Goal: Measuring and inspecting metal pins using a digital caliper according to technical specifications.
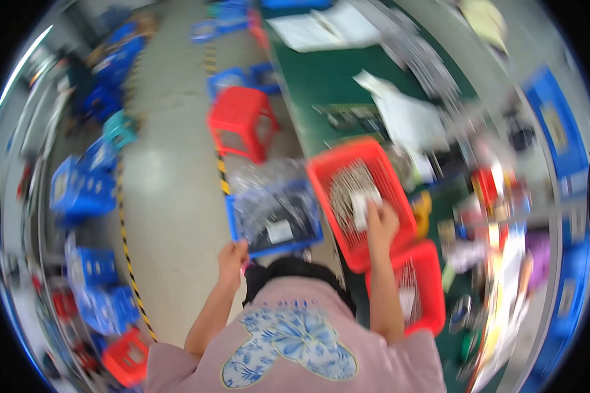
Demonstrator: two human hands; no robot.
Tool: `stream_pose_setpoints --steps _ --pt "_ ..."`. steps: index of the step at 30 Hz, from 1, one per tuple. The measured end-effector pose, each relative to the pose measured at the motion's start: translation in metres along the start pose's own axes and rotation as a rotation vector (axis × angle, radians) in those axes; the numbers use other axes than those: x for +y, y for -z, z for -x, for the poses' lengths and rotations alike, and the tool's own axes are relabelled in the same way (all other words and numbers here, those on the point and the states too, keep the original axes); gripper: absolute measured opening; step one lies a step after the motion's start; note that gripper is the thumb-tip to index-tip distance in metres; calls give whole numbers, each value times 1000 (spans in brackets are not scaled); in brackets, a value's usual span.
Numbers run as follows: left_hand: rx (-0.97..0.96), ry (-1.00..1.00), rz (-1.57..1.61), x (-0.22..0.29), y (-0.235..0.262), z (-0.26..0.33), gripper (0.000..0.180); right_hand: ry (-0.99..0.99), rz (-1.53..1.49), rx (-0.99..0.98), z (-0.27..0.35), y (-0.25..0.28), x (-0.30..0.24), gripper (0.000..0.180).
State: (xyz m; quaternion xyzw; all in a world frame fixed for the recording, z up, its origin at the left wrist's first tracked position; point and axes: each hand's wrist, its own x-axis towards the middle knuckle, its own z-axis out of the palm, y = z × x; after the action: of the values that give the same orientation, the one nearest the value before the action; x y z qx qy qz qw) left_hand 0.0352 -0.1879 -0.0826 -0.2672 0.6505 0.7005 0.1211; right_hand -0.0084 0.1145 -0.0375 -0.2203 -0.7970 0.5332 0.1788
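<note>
We observe the right hand (383,224) pinched on a white slip (359,213), above small metal parts (349,183) in a red basket (391,180). The left hand (231,262) is curled near a blue tray (278,249); we cannot tell whether it grips anything. We note a second red basket (432,288) adjoining, and a green table (347,62) beyond

Two hands appear at centre: a left hand (231,259) and a right hand (382,219). Right of centre are two red plastic baskets, upper (349,149) and lower (434,288), with one white slip (359,213) visible in each. One blue tray (288,247) occupies the centre; one red stool (239,111), the upper centre; one turquoise stool (118,130), the upper left.
</note>
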Motion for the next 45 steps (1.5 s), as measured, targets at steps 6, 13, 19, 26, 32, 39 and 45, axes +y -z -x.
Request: stream_pose_setpoints --steps 6,13,19,26,32,39,45 --pt "400 139 75 -31 24 38 47 117 -522 -358 43 -52 11 20" --pt "205 -573 -425 3 -4 49 40 -50 -313 -944 81 -118 -5 16" --pt "120 -1312 -413 19 -5 65 26 -42 -749 -1361 155 -148 -29 31" --pt "304 -1503 -467 0 104 96 48 -91 -775 -1672 263 -183 -114 38" --pt "631 -1396 -481 -41 221 164 56 -220 -619 -2015 379 -203 -144 45" --pt "1260 -1069 -851 -97 326 249 57 -145 -213 -2508 480 -236 -142 65" --pt "1455 -993 -743 -92 365 241 51 -43 63 -2759 498 -298 -168 67"
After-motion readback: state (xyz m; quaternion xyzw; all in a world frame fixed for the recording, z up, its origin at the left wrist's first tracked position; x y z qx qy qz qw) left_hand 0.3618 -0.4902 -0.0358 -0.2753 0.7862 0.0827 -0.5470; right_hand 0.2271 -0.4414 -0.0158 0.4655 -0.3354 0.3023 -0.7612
